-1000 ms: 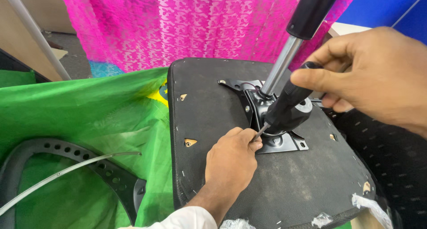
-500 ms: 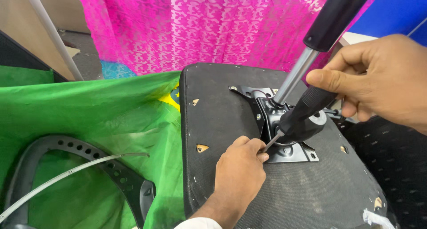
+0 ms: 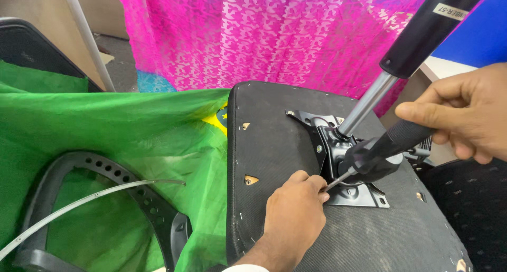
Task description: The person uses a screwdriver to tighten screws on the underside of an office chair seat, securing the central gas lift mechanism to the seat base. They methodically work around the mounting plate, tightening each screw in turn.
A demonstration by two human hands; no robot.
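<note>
Screwdriver (image 3: 377,153), black-handled, held in right hand (image 3: 465,113), fingers wrapped round the grip, tip down at the metal mounting plate (image 3: 348,190) on the upturned seat base (image 3: 280,145). Left hand (image 3: 293,219) rests on the base, fingers pinched at the tip. Gas cylinder (image 3: 401,55) rises from the plate; green cloth (image 3: 105,129) lies left.

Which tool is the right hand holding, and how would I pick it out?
Find the upturned black seat base, then the metal mounting plate at its middle. The screwdriver slants onto it from the right hand: fat black handle, thin shaft, unlike the upright chrome gas cylinder.
</note>
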